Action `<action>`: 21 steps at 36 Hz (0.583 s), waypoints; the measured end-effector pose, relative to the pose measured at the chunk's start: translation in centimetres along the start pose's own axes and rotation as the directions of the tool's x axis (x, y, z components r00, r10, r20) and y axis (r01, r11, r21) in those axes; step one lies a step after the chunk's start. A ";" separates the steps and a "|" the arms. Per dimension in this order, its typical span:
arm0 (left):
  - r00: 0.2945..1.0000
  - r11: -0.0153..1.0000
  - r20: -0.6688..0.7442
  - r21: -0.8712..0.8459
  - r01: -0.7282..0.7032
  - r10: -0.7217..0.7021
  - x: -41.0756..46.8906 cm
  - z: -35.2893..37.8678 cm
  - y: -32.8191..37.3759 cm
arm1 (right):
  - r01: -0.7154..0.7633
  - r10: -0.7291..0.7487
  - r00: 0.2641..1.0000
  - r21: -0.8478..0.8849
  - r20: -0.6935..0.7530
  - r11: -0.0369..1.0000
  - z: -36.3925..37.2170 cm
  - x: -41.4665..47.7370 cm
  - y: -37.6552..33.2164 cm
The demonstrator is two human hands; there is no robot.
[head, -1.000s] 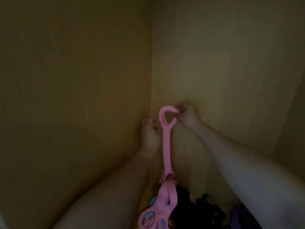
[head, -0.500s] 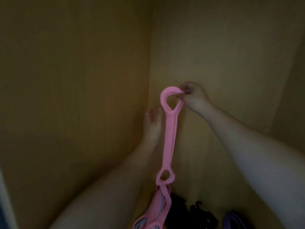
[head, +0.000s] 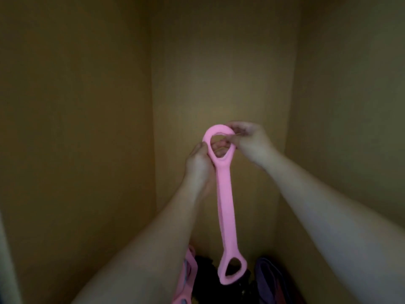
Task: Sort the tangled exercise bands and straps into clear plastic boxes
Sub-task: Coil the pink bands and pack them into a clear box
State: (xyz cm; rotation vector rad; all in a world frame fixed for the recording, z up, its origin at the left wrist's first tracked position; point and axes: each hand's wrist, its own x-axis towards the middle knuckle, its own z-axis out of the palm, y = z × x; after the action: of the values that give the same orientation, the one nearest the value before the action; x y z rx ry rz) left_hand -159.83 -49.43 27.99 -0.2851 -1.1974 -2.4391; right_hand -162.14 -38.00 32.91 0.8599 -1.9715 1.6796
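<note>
From the head camera, both bare arms reach forward into a dim space closed in by yellowish-brown panels, one on the left, one at the far side and one on the right, with the left and far panels meeting in an upright corner line. A pink band hangs between the hands in the middle of the view, held up in the air in front of the far panel. It is a long flat strap with a loop at each end. The upper loop is rounded and sits at hand height, and the lower loop dangles free near the bottom of the view. The left hand grips the left side of the upper loop, its thumb lying on the loop's outer edge and its fingers showing through the opening behind it. The right hand pinches the top right of the same loop with curled fingers. Below the arms, at the near edge, lies a pile: a second pink band on the left, partly hidden by the left forearm, black straps in the middle behind the dangling loop, and a purple band on the right. The pile is dark and blurred, so I cannot tell how the pieces are twisted together.
</note>
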 end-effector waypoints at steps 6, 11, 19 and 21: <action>0.997 0.992 0.065 0.126 0.029 -0.037 -2.3 1.2 -1.3 | -0.091 0.107 0.993 0.269 -0.044 0.959 -2.6 -3.4 -0.8; 0.986 0.967 0.157 0.254 0.018 -0.060 -4.7 1.8 -0.9 | -0.102 0.132 0.990 0.363 -0.059 0.926 -4.1 -5.0 -1.9; 0.950 0.856 0.281 0.516 -0.027 -0.139 -7.4 1.5 -1.2 | -0.147 0.170 0.985 0.423 -0.018 0.894 -6.0 -6.1 -2.1; 0.949 0.820 0.273 0.572 -0.031 -0.155 -8.0 1.7 -1.7 | -0.149 0.168 0.986 0.402 -0.013 0.903 -6.3 -6.4 -2.1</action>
State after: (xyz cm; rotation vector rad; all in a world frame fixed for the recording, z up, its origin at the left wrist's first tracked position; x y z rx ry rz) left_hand -153.42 -45.03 25.00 -0.4579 -2.0374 -1.9957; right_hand -156.59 -30.82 31.41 0.7986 -1.7301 2.2282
